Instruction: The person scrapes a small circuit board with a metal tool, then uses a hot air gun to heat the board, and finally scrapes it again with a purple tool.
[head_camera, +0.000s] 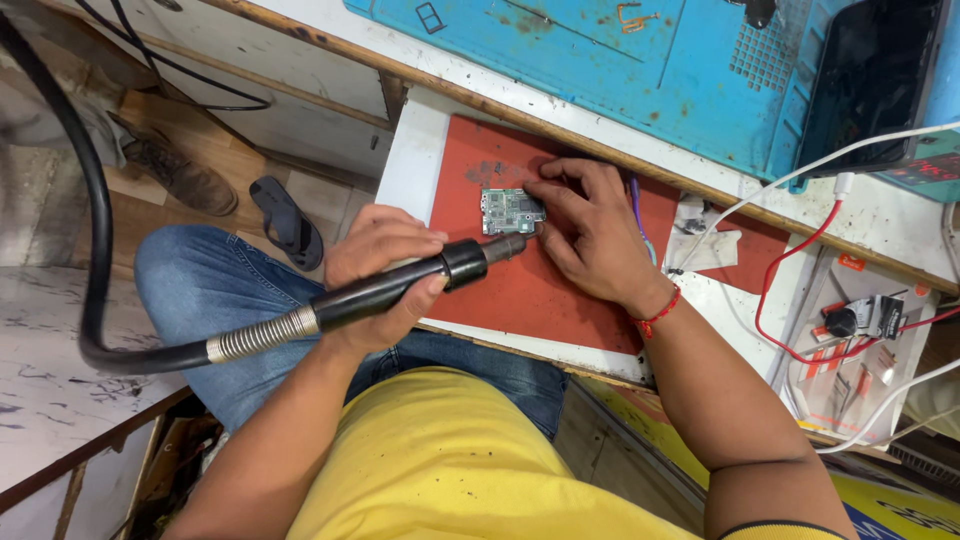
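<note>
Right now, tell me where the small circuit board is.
In the head view, the circuit board lies on the red mat, under the right hand fingertips, by the hot-air nozzle.

Mat (520, 290): the one you work on is brick red, with grey smudges.
Circuit board (511, 211): green, speckled silver.
Hot-air handle (400, 283): the one you grip is black; its hose collar is ribbed silver.
Wrist thread (660, 313): yours, red.
Bench mat (640, 80): turquoise, rust-spotted.
Your shirt (450, 470): yellow.
Your jeans (210, 290): blue.
</note>
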